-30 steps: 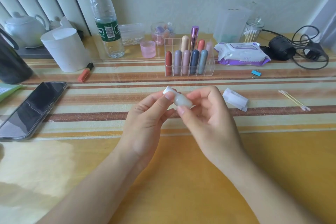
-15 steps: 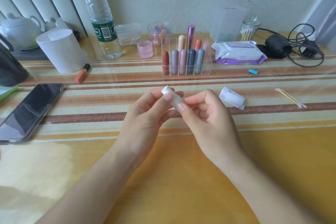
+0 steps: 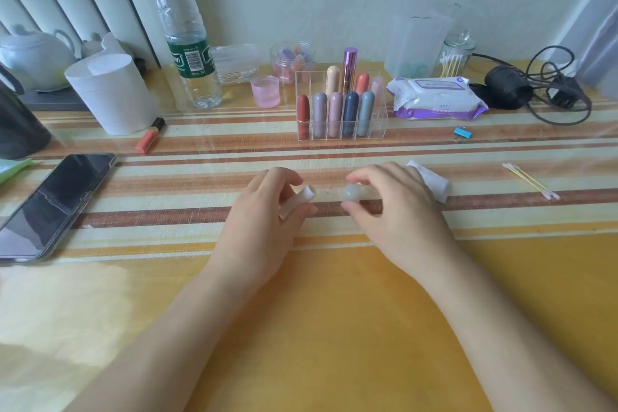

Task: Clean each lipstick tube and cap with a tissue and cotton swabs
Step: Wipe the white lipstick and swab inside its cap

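Observation:
My left hand (image 3: 267, 211) grips a white lipstick tube (image 3: 297, 201) between thumb and fingers, its open end pointing right. My right hand (image 3: 388, 207) pinches the pale grey-green rounded cap (image 3: 352, 194) a short gap to the right of the tube, low over the table. A folded white tissue (image 3: 433, 179) lies just behind my right hand. Two cotton swabs (image 3: 531, 181) lie on the table at the right. A clear acrylic organizer (image 3: 378, 124) holds several coloured lipsticks (image 3: 334, 114).
A phone (image 3: 55, 204) lies at the left, and a loose red lipstick (image 3: 149, 135) by a white cup (image 3: 115, 94). A water bottle (image 3: 187, 43), pink cup (image 3: 266, 91), wipes pack (image 3: 436, 97), swab jar (image 3: 454, 57), blue clip (image 3: 463, 134) and black cables (image 3: 548, 87) line the back.
The cap has come off the tube. My hands have moved apart and dropped lower toward the table, left with the tube, right with the cap.

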